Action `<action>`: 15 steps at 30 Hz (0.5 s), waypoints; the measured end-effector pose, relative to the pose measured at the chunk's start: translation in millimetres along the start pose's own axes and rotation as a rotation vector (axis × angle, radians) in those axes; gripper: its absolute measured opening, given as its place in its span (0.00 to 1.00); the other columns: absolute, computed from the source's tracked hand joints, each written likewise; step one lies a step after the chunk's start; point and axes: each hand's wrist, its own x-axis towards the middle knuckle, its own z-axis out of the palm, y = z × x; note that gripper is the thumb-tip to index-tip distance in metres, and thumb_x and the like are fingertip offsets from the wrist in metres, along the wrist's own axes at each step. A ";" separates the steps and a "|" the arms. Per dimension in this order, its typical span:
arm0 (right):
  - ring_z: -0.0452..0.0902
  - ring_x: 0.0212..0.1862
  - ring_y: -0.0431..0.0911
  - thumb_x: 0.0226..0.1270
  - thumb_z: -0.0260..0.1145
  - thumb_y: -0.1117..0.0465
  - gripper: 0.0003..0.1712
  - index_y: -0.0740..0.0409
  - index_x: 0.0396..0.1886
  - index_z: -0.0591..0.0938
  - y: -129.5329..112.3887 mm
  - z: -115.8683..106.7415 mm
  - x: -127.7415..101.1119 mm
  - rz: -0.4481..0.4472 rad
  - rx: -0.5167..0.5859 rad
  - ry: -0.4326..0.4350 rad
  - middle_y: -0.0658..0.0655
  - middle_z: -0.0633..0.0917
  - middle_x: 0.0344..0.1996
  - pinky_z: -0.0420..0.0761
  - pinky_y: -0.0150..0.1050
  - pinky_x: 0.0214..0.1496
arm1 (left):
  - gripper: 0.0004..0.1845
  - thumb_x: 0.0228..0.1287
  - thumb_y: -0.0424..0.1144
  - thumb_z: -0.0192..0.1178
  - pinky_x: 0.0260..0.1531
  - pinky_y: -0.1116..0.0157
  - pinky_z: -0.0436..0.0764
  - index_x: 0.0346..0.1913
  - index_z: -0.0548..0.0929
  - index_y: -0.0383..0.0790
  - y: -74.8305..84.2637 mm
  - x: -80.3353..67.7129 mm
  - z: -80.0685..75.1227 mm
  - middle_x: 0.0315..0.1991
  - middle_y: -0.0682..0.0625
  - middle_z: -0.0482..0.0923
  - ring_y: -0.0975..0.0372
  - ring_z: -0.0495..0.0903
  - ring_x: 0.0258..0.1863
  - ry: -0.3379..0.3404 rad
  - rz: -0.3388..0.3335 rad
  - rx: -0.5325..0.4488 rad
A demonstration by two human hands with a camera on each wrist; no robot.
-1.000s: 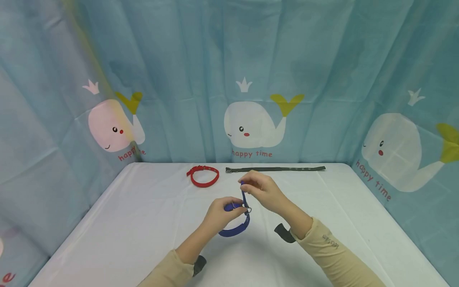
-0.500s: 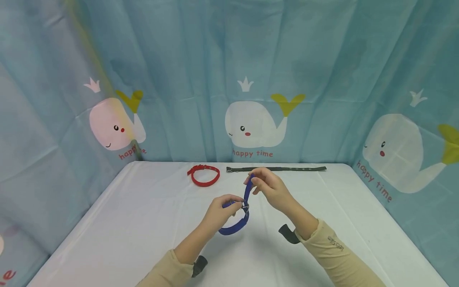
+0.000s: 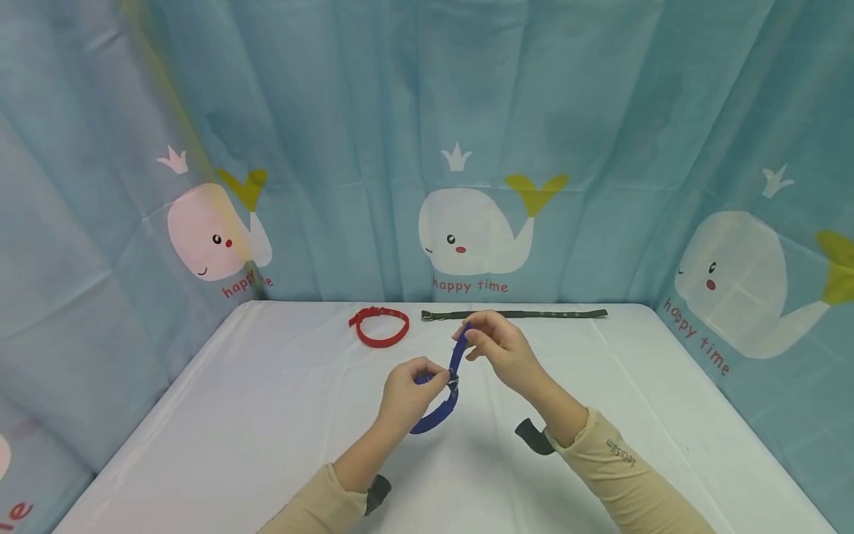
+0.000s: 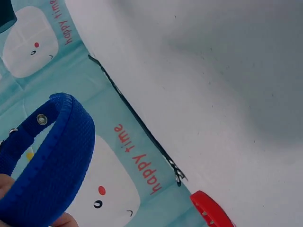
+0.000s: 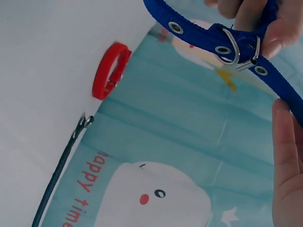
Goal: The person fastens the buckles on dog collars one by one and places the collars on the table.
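Observation:
A blue woven collar (image 3: 437,418) with metal eyelets is held in a loop above the table. My left hand (image 3: 408,391) pinches it beside the metal buckle (image 5: 240,49) and D-ring. With thumb and fingers, my right hand (image 3: 505,352) grips the strap's free end, which points up and right out of the buckle. In the right wrist view, the strap passes through the buckle, with eyelets on both sides. The left wrist view has the wide padded part of the blue collar (image 4: 66,146) up close, hiding most of that hand.
A red collar (image 3: 382,343), fastened in a loop, lies at the back of the white table (image 3: 233,415). To its right, a dark green collar (image 3: 534,314) lies stretched straight along the back edge. A light blue whale-print curtain (image 3: 347,148) encloses the table.
My right hand has moved up and right, with the strap end extending farther from the buckle. My left hand has risen slightly, and the loop has tilted and looks narrower.

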 end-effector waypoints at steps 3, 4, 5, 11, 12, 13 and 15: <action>0.83 0.41 0.47 0.74 0.54 0.71 0.07 0.71 0.46 0.74 0.2 -1.4 -1.1 0.010 0.011 0.014 0.68 0.83 0.41 0.84 0.40 0.39 | 0.06 0.64 0.37 0.63 0.40 0.54 0.79 0.33 0.86 0.38 -0.2 -0.6 -0.6 0.30 0.51 0.85 0.60 0.80 0.33 -0.002 0.046 0.027; 0.83 0.41 0.46 0.74 0.54 0.71 0.07 0.71 0.46 0.74 0.7 -2.0 -1.3 0.013 0.015 0.020 0.68 0.83 0.41 0.84 0.39 0.39 | 0.06 0.64 0.37 0.63 0.40 0.54 0.79 0.33 0.86 0.38 0.0 -0.5 -0.8 0.30 0.51 0.85 0.60 0.80 0.32 -0.006 0.056 0.033; 0.83 0.41 0.45 0.74 0.54 0.71 0.07 0.72 0.46 0.74 1.0 -2.8 -1.6 0.016 0.023 0.028 0.69 0.83 0.41 0.84 0.39 0.38 | 0.06 0.64 0.37 0.63 0.41 0.54 0.79 0.33 0.86 0.38 0.3 -0.4 -0.9 0.30 0.51 0.85 0.60 0.80 0.33 -0.013 0.061 0.037; 0.82 0.39 0.41 0.73 0.54 0.71 0.08 0.73 0.46 0.74 1.5 -3.3 -3.6 0.037 0.062 0.045 0.70 0.83 0.40 0.84 0.39 0.37 | 0.05 0.63 0.37 0.64 0.43 0.50 0.80 0.33 0.86 0.40 2.2 1.4 0.1 0.30 0.52 0.85 0.59 0.81 0.33 -0.050 0.035 0.104; 0.82 0.39 0.41 0.73 0.54 0.70 0.07 0.72 0.46 0.74 1.5 -2.4 -4.0 0.038 0.058 0.042 0.70 0.83 0.40 0.84 0.39 0.37 | 0.05 0.63 0.37 0.64 0.43 0.50 0.80 0.33 0.85 0.41 2.4 1.6 0.2 0.30 0.52 0.85 0.59 0.81 0.33 -0.052 0.028 0.119; 0.82 0.39 0.42 0.73 0.55 0.70 0.07 0.72 0.45 0.74 1.3 -1.3 -4.3 0.039 0.050 0.038 0.69 0.83 0.40 0.84 0.38 0.37 | 0.04 0.63 0.37 0.64 0.43 0.49 0.80 0.33 0.85 0.41 2.5 1.8 0.4 0.30 0.52 0.84 0.59 0.81 0.33 -0.055 0.024 0.134; 0.82 0.40 0.43 0.73 0.55 0.70 0.07 0.71 0.45 0.74 1.3 1.4 -4.5 0.035 0.037 0.032 0.69 0.83 0.40 0.84 0.38 0.37 | 0.04 0.63 0.37 0.63 0.43 0.49 0.81 0.33 0.84 0.40 3.2 2.0 0.4 0.31 0.51 0.84 0.59 0.81 0.33 -0.057 0.018 0.157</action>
